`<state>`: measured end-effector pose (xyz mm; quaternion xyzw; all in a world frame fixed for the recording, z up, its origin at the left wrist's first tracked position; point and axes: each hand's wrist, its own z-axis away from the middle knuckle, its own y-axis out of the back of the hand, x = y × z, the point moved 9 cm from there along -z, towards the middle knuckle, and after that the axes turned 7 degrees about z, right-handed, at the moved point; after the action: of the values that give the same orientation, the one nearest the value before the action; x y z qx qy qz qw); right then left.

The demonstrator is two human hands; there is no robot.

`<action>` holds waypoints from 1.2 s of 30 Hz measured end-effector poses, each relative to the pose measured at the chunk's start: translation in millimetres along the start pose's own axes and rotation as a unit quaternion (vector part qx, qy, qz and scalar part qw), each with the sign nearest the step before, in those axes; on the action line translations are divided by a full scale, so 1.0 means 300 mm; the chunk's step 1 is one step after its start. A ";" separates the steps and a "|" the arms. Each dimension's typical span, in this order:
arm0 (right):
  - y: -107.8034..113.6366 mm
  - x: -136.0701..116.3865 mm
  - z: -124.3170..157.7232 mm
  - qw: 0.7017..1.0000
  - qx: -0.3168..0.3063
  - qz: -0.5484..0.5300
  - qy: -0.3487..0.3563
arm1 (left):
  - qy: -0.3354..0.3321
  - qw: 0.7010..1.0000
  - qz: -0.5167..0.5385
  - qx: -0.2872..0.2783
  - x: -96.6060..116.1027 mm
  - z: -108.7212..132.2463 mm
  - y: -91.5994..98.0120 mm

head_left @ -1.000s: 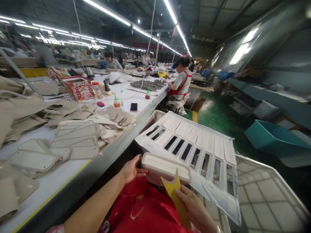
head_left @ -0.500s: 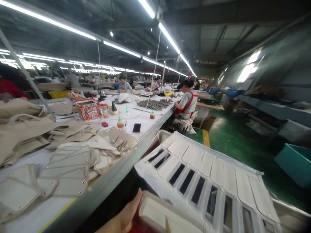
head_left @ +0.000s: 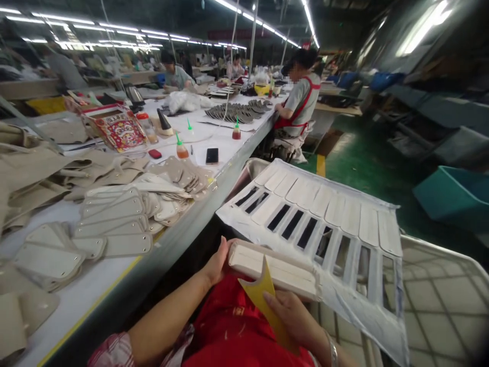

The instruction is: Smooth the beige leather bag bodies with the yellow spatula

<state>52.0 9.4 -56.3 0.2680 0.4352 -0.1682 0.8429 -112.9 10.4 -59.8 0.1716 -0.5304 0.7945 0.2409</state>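
My left hand grips the left end of a bundle of cream leather-like pieces, its thumb up along the end. The bundle lies sideways in front of my red apron. In my right hand is a yellow card with a curved notch at its top, standing in front of the bundle. Right-hand fingers below the card are partly hidden. Just beyond the bundle, a white slatted rack bears a row of cream strips.
At left, a long worktable carries piled beige bag panels, glue bottles, a phone and a red box. A wire-mesh cart stands at right, a teal bin beyond. A co-worker sits farther along.
The view has tipped downward, so the table and rack sit higher in the picture. The bundle shows more fully, and my right hand with the yellow card has come into sight.
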 end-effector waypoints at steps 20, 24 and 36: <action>-0.298 -0.111 -0.123 0.960 -0.030 -0.269 -0.075 | 0.017 0.987 0.074 -0.140 0.029 0.014 0.026; -0.320 -0.092 -0.144 0.957 -0.050 -0.267 -0.100 | -0.007 0.993 0.037 -0.116 0.027 -0.003 0.035; -0.290 -0.072 -0.184 0.920 -0.068 -0.379 -0.078 | -0.085 0.961 -0.257 0.056 0.066 -0.059 0.075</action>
<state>-40.7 -26.1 -91.3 0.0112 0.4472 -0.4659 0.7635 -142.4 23.6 -73.3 0.3820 -0.4412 0.7171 0.3809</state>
